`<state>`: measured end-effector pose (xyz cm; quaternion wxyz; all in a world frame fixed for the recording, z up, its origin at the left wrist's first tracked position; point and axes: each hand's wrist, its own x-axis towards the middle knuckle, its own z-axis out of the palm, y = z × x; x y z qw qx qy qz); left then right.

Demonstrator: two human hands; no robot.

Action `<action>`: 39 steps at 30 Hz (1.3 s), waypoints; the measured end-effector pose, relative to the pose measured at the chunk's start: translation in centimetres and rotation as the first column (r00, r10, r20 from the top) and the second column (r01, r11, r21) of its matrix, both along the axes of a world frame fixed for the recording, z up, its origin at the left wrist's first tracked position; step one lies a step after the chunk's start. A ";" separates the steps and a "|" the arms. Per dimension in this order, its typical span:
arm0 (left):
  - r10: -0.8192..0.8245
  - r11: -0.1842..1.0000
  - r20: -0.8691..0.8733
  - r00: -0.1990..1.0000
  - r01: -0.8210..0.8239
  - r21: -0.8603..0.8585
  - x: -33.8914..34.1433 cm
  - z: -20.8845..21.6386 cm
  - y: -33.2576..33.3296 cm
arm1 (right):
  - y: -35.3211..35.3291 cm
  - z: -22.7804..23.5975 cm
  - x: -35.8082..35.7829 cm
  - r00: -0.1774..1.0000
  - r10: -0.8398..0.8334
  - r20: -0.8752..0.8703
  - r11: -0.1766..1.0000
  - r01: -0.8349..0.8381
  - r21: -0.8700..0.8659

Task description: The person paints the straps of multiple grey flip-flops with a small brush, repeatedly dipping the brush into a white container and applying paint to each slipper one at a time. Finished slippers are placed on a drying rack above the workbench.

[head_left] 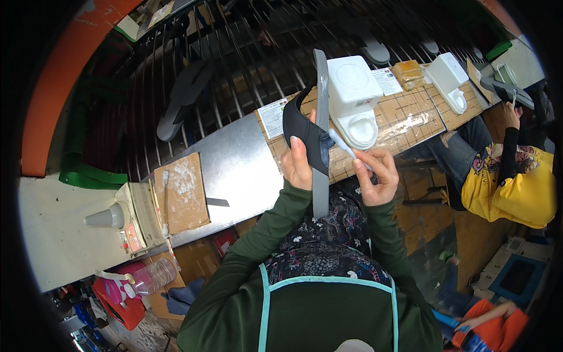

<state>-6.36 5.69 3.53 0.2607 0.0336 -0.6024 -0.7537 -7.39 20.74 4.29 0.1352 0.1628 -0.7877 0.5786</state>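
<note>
Grey sandal (321, 190) with black strap (297, 122) held up in front of the torso, sole edge-on and near vertical, above the near edge of the surface (243, 182). Left hand (299, 167) has it: fingers closed on the strap side, thumb up against the strap. Right hand (378, 176) pinches a slim white stick (342, 144) between thumb and fingers; stick's far end right by the strap-sole joint, can't tell if touching. White container (353, 82) with round cup in front stands just beyond, on brown sheeting (404, 120). Farther right: amber block (409, 75), second white container (447, 73). Left: cardboard piece (186, 193) with white smears, thin brush (165, 199) lying along it. Metal-bar rack behind holds grey sandals (182, 97). Co-worker in yellow top (510, 188) at right, also holding a sandal (509, 92).
</note>
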 end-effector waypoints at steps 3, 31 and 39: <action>0.007 1.000 -0.010 1.000 -0.008 -0.027 0.1 0.0 0.0 | 0.3 0.6 -0.5 0.989 -0.069 -0.132 0.982 0.091 0.168; 0.017 0.987 0.016 1.000 -0.014 -0.162 -0.2 1.1 -1.1 | 1.8 1.8 -1.7 0.927 0.082 -0.365 0.933 0.057 0.355; -0.083 0.983 0.071 0.994 0.093 -0.159 -0.2 1.7 -1.8 | 2.0 2.1 -1.4 0.933 0.134 -0.333 0.926 0.002 0.378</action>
